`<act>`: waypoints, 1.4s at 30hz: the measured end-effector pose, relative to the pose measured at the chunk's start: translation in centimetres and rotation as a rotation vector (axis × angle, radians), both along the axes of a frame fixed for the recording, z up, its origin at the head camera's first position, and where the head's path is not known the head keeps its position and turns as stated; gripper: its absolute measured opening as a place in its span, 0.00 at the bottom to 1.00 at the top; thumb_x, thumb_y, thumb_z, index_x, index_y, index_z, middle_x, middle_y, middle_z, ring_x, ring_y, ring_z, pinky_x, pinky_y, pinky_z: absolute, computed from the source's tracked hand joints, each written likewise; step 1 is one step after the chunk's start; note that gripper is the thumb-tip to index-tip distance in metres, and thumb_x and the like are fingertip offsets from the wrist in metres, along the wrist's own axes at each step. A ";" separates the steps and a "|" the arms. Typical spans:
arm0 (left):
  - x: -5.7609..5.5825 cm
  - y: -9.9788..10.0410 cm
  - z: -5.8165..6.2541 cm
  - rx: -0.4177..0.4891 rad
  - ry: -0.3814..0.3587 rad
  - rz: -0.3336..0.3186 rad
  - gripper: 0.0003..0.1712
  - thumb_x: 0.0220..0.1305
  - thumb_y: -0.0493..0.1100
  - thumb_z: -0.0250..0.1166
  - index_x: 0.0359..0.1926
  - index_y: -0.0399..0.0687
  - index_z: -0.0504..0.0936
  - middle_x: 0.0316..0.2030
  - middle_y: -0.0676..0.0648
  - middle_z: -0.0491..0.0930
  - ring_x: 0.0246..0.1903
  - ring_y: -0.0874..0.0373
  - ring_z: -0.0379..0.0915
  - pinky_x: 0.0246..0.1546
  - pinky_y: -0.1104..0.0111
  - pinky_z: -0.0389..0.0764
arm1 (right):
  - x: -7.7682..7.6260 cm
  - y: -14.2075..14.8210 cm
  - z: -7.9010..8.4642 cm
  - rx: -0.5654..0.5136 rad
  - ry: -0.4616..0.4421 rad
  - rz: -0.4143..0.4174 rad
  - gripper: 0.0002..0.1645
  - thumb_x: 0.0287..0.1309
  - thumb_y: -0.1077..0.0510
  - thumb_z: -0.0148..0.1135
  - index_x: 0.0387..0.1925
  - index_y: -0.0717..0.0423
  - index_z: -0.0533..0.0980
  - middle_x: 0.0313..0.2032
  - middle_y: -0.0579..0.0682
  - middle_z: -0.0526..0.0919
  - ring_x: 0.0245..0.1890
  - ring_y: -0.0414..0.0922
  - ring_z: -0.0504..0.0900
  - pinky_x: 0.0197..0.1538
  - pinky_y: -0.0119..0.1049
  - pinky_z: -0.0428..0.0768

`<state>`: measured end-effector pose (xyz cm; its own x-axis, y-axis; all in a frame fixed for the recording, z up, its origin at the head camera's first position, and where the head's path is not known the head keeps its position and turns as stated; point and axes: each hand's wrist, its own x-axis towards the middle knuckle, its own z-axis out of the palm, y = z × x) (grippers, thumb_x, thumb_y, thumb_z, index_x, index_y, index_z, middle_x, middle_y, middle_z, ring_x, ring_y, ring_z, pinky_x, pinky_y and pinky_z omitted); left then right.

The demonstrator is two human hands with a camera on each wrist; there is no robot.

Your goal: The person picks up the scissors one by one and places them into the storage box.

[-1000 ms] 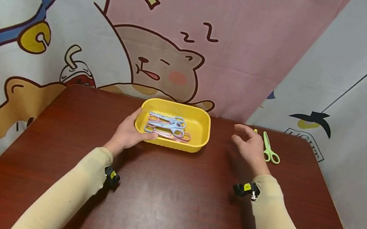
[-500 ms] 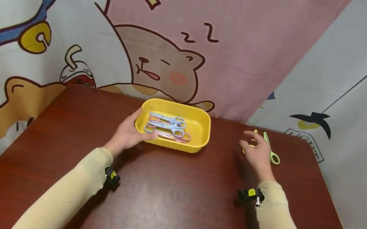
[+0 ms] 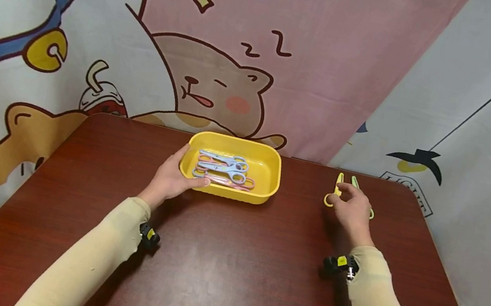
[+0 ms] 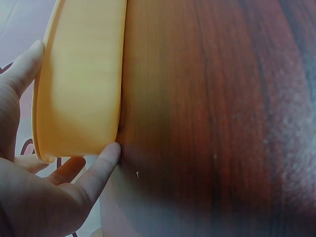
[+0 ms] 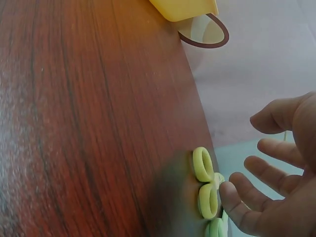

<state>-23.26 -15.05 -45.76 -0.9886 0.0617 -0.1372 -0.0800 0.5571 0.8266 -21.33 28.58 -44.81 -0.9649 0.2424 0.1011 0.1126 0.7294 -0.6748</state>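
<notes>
My left hand point(image 3: 172, 173) holds the left end of a yellow plastic bin point(image 3: 266, 179), thumb over the front rim, other fingers along the end wall. Inside lie several scissors, with blue scissors point(image 3: 220, 169) on top and pink scissors point(image 3: 232, 184) at the front. Over on the right, my right hand point(image 3: 355, 210) hovers with loosely bent, spread fingers above yellow scissors point(image 3: 340, 179). Their handle loops show beside the fingertips in the right wrist view. Green scissors point(image 3: 355, 181) lie just right of the yellow pair, mostly covered by that hand in the head view.
Everything stands on a dark reddish wooden table point(image 3: 206, 271). A cartoon-printed curtain point(image 3: 327, 69) hangs right behind its back edge. Both pairs of loose scissors lie near the back right of the table.
My right hand has moved right and slightly down over the loose scissors, uncovering the yellow pair and covering more of the green one. My left hand and the bin have stayed put.
</notes>
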 end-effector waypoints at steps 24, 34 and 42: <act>-0.1 -0.1 -0.1 0.004 0.000 0.000 0.71 0.52 0.59 0.82 0.84 0.52 0.44 0.78 0.37 0.55 0.73 0.41 0.56 0.75 0.48 0.59 | -0.4 1.0 -1.0 0.111 -0.083 -0.008 0.30 0.64 0.58 0.66 0.63 0.72 0.74 0.59 0.72 0.78 0.58 0.66 0.75 0.61 0.61 0.69; 0.0 0.0 0.0 0.004 -0.007 0.002 0.71 0.51 0.60 0.81 0.84 0.53 0.44 0.78 0.37 0.54 0.74 0.41 0.56 0.74 0.49 0.59 | -1.1 1.1 -1.6 0.152 -0.107 -0.006 0.31 0.65 0.57 0.66 0.63 0.74 0.73 0.58 0.74 0.76 0.58 0.68 0.73 0.60 0.63 0.69; 0.1 -0.1 0.1 0.009 -0.012 0.002 0.71 0.51 0.60 0.82 0.84 0.53 0.44 0.78 0.37 0.54 0.74 0.41 0.55 0.75 0.48 0.58 | -1.4 1.0 -1.8 0.238 -0.128 0.029 0.32 0.63 0.55 0.63 0.62 0.75 0.73 0.57 0.74 0.79 0.50 0.67 0.77 0.53 0.59 0.74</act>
<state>-23.17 -15.13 -45.62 -0.9871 0.0606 -0.1483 -0.0911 0.5491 0.8307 -22.69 29.55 -46.59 -0.9796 0.1987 0.0286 0.1628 0.8701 -0.4653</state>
